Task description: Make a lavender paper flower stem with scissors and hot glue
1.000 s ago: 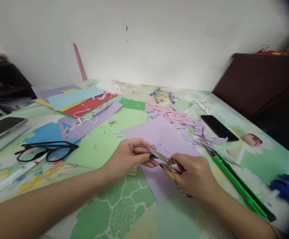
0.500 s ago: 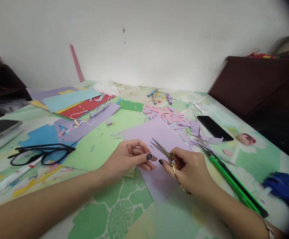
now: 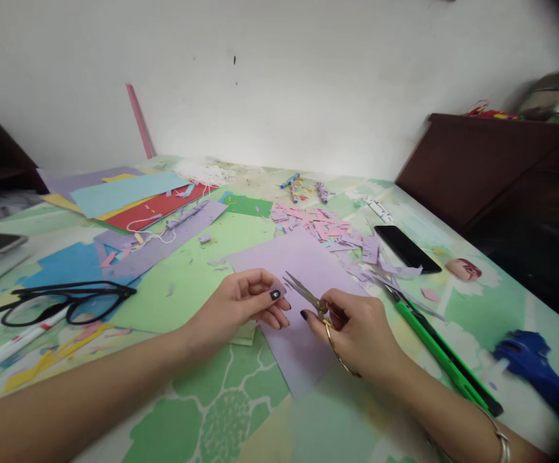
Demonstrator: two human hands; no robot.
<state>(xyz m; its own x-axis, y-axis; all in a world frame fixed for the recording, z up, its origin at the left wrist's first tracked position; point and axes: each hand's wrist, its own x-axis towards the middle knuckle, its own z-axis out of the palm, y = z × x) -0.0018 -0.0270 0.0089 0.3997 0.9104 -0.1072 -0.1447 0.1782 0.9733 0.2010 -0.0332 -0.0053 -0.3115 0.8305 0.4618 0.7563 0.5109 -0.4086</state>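
Observation:
My right hand (image 3: 363, 331) is closed round a pair of scissors (image 3: 308, 294) with gold-coloured handles. Their slim blades point up and left, towards my other hand, and look nearly together. My left hand (image 3: 250, 301) pinches a small piece of purple paper (image 3: 278, 288) between thumb and forefinger, mostly covered by the fingers. It stays just short of the scissor tips. Beneath both hands lies a larger sheet of purple paper (image 3: 289, 254), overlapping a light green sheet (image 3: 164, 292).
Pink and purple scraps (image 3: 328, 226) lie beyond the hands. To the right are a green box cutter (image 3: 448, 357), a black phone (image 3: 407, 247) and a blue object (image 3: 525, 357). Black glasses (image 3: 67, 302) and coloured sheets (image 3: 130, 193) are on the left. A wall stands behind.
The view has shifted slightly, so everything sits a little further left. Both hands keep nearly the same pose, with the scissors still in the right one.

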